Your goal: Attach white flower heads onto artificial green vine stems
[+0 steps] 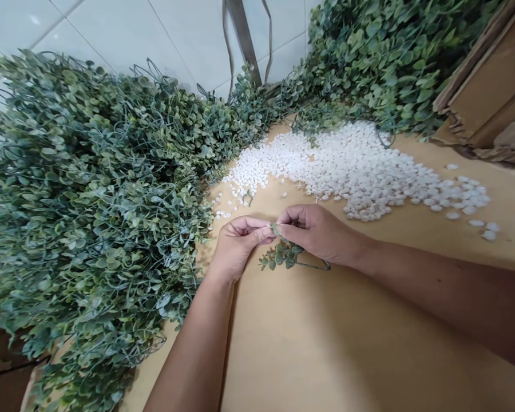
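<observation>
My left hand (245, 240) and my right hand (315, 232) meet over the middle of the tabletop, fingertips pinched close together. Between them is a small artificial leaf sprig (286, 254) with round green leaves and a thin dark stem. Its leaves hang below my fingers, and the stem sticks out to the right under my right hand. Both hands are closed on its upper part. My fingertips hide whatever small piece may sit between them. Just beyond the hands spreads a heap of small white plastic discs (360, 171).
A large pile of artificial greenery (94, 194) covers the left side, and another pile (381, 63) stands at the back right. A torn cardboard box (489, 86) is at the right edge. A metal post (244, 40) rises before the white tiled wall (171, 34).
</observation>
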`<action>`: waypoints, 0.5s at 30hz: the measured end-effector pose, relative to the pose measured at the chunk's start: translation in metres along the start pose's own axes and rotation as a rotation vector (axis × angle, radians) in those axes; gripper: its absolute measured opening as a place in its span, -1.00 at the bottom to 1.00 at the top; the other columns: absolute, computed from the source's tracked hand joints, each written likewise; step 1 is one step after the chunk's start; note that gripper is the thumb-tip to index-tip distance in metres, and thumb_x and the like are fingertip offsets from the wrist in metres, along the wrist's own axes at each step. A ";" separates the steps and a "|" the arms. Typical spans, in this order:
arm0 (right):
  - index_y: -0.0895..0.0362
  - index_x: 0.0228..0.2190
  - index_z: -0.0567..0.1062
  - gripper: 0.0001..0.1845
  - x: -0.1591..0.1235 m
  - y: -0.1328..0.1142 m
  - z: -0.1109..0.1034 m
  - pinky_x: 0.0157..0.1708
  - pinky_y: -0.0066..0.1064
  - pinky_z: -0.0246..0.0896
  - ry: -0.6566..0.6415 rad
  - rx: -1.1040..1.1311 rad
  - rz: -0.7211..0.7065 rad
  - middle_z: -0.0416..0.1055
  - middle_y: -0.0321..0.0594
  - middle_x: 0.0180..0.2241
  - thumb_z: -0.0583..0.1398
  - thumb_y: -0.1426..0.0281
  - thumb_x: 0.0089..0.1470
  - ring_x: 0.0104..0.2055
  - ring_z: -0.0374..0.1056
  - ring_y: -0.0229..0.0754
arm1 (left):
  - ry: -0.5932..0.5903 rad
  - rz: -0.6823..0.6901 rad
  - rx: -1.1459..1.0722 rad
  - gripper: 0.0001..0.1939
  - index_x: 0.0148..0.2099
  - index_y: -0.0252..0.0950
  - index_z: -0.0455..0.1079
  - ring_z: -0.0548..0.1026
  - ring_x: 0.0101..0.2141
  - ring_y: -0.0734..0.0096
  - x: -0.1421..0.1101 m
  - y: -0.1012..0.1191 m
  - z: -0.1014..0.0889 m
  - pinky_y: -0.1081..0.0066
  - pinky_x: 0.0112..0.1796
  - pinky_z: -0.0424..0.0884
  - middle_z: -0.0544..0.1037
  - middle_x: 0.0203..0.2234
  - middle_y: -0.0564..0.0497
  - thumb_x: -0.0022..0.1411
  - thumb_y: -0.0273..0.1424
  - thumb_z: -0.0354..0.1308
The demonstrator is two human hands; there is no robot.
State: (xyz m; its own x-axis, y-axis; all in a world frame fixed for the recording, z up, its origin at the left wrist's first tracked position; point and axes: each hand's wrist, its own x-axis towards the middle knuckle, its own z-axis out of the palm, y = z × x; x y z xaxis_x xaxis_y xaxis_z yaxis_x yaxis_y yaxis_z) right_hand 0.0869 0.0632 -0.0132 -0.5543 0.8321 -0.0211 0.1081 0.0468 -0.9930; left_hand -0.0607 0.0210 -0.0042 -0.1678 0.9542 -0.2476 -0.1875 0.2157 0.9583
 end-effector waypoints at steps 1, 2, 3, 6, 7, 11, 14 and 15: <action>0.21 -0.62 0.36 -0.89 0.000 0.000 0.000 -0.62 -0.54 -0.06 0.005 -0.002 0.003 0.19 -0.41 -0.68 0.12 0.47 -0.11 -0.62 0.04 -0.41 | 0.008 0.004 -0.001 -0.70 -0.56 -0.36 0.48 0.45 -0.64 0.59 0.000 0.000 0.001 0.55 -0.49 0.43 0.54 -0.67 0.06 -0.42 -0.37 0.46; 0.21 -0.62 0.36 -0.89 0.000 0.001 0.000 -0.62 -0.54 -0.06 0.010 -0.006 0.007 0.19 -0.41 -0.68 0.12 0.48 -0.12 -0.62 0.04 -0.41 | 0.018 0.007 -0.001 -0.70 -0.57 -0.36 0.48 0.45 -0.64 0.59 0.000 0.000 0.002 0.56 -0.49 0.43 0.54 -0.68 0.06 -0.43 -0.37 0.46; 0.21 -0.62 0.36 -0.89 0.000 0.001 0.000 -0.62 -0.54 -0.06 0.015 -0.012 0.014 0.19 -0.41 -0.68 0.12 0.48 -0.12 -0.62 0.04 -0.41 | 0.027 0.006 0.000 -0.70 -0.57 -0.36 0.48 0.44 -0.64 0.59 0.000 0.000 0.002 0.56 -0.50 0.43 0.54 -0.68 0.06 -0.44 -0.37 0.47; 0.20 -0.64 0.35 -0.88 -0.001 0.000 0.001 -0.62 -0.54 -0.06 0.024 -0.034 0.028 0.19 -0.40 -0.69 0.12 0.50 -0.12 -0.63 0.04 -0.41 | 0.040 -0.001 0.014 -0.71 -0.57 -0.37 0.48 0.45 -0.64 0.59 0.001 -0.002 0.002 0.56 -0.50 0.43 0.54 -0.68 0.06 -0.44 -0.39 0.47; 0.20 -0.64 0.35 -0.87 -0.001 -0.001 0.002 -0.62 -0.54 -0.07 0.026 -0.043 0.030 0.19 -0.41 -0.69 0.12 0.50 -0.12 -0.63 0.03 -0.41 | 0.042 -0.003 0.020 -0.71 -0.57 -0.36 0.48 0.46 -0.63 0.58 0.001 -0.002 0.002 0.56 -0.50 0.44 0.55 -0.68 0.05 -0.44 -0.41 0.47; 0.19 -0.66 0.34 -0.86 0.000 -0.004 0.002 -0.63 -0.54 -0.08 0.031 -0.084 0.031 0.15 -0.43 -0.71 0.11 0.53 -0.13 -0.63 0.02 -0.41 | 0.016 -0.008 0.031 -0.73 -0.56 -0.37 0.50 0.46 -0.62 0.59 0.002 -0.003 0.000 0.58 -0.50 0.44 0.55 -0.68 0.04 -0.42 -0.42 0.46; 0.19 -0.67 0.33 -0.85 0.000 -0.004 0.001 -0.63 -0.55 -0.08 0.038 -0.096 0.015 0.15 -0.43 -0.71 0.11 0.55 -0.14 -0.63 0.02 -0.41 | 0.003 0.003 0.038 -0.73 -0.56 -0.36 0.51 0.44 -0.62 0.62 0.002 -0.003 0.001 0.61 -0.50 0.42 0.55 -0.67 0.04 -0.41 -0.39 0.46; 0.19 -0.67 0.33 -0.85 0.000 -0.003 0.001 -0.63 -0.54 -0.08 0.039 -0.093 0.015 0.15 -0.43 -0.71 0.11 0.54 -0.13 -0.62 0.02 -0.40 | 0.011 0.004 0.041 -0.73 -0.56 -0.35 0.51 0.44 -0.62 0.62 0.002 -0.003 0.003 0.60 -0.51 0.42 0.55 -0.67 0.05 -0.41 -0.38 0.46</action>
State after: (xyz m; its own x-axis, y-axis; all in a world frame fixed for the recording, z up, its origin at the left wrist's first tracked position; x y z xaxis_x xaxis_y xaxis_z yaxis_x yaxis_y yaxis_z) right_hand 0.0852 0.0626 -0.0105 -0.5194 0.8540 -0.0294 0.1934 0.0840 -0.9775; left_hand -0.0580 0.0226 -0.0073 -0.1796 0.9528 -0.2449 -0.1467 0.2202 0.9644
